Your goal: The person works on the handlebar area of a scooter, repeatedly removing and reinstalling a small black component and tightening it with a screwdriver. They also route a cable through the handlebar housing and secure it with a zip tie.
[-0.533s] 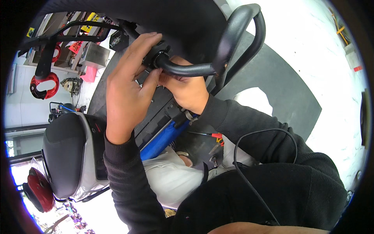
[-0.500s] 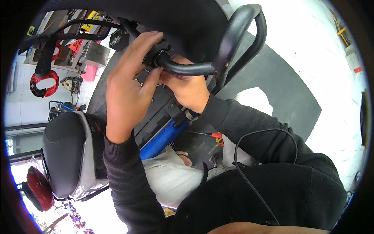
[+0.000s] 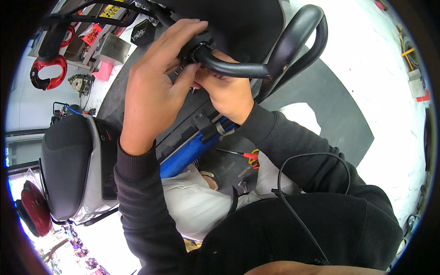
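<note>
A black metal tube (image 3: pixel 240 70) bends across the upper middle and ends in a dark clamp-like fitting (image 3: pixel 201 49). My left hand (image 3: pixel 153 87) cups this fitting from the left, its long fingers reaching over the far side and its thumb pressed near the underside. Below the tube, my right hand (image 3: pixel 231 94) has curled fingers, with thumb and fingertips meeting close to my left thumb. A small metallic bit shows under the fingertips, too little to name. The tube and both hands partly hide the contact.
A grey-and-black scooter seat (image 3: pixel 68 169) stands at left, above a red tail light (image 3: pixel 34 208). A blue padded bar (image 3: pixel 183 158) runs below my hands. On the dark mat lie a red-handled screwdriver (image 3: pixel 247 156) and pliers (image 3: pixel 246 170). A parts tray (image 3: pixel 143 32) stands far left.
The view has shifted, so the seat and the bench sit somewhat further left and up. Both hands stay at the fitting, with only slight finger movement.
</note>
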Motion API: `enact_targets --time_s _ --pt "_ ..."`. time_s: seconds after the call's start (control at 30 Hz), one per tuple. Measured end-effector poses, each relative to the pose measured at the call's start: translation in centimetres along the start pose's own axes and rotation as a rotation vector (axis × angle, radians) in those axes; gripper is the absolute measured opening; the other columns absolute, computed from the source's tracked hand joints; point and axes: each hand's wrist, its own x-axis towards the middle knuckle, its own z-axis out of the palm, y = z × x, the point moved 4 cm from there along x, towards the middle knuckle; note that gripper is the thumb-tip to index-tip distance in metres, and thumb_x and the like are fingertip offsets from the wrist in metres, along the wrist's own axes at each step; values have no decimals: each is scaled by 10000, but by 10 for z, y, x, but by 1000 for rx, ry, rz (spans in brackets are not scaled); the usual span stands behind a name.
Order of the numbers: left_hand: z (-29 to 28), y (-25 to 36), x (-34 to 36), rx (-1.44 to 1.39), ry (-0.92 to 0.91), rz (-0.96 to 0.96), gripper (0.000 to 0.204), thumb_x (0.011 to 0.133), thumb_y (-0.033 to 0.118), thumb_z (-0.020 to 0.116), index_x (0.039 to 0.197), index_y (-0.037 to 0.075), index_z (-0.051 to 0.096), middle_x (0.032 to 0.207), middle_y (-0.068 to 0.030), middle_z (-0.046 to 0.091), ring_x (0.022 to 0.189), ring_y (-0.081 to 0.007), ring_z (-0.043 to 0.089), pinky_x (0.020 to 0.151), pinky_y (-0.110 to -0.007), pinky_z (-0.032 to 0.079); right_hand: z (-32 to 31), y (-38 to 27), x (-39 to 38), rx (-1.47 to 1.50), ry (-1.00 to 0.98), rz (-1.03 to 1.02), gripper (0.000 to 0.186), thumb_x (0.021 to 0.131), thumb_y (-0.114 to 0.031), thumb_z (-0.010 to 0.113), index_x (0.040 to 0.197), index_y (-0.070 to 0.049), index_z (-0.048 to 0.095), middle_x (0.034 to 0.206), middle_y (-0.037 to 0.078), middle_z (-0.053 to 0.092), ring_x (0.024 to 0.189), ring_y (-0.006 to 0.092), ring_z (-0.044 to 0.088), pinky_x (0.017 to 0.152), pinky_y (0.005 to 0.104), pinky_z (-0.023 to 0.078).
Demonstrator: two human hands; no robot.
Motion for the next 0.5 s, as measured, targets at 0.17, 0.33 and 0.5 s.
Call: enact_targets --time_s 0.17,0.33,0.5 --pt "0 1 0 56 7 73 673 878 -160 643 1500 95 602 1576 -117 553 1340 -190 611 1029 -317 565 4 -7 1 -36 20 -49 91 1019 -45 692 1052 31 656 915 62 697 804 120 651 713 286 534" --pt "0 1 0 37 11 70 672 883 -144 640 1505 107 601 1570 -116 560 1359 -204 605 1040 -326 560 14 -8 -4 27 75 -61 105 1051 -60 650 1095 33 667 941 57 699 836 104 647 728 282 534" --pt "-4 5 -2 173 -7 107 667 901 -146 616 1518 106 590 1570 -115 564 1352 -197 605 1032 -311 536 11 -2 -3 -115 41 74 144 1067 -59 626 1177 27 663 1067 77 695 908 102 644 782 285 542"
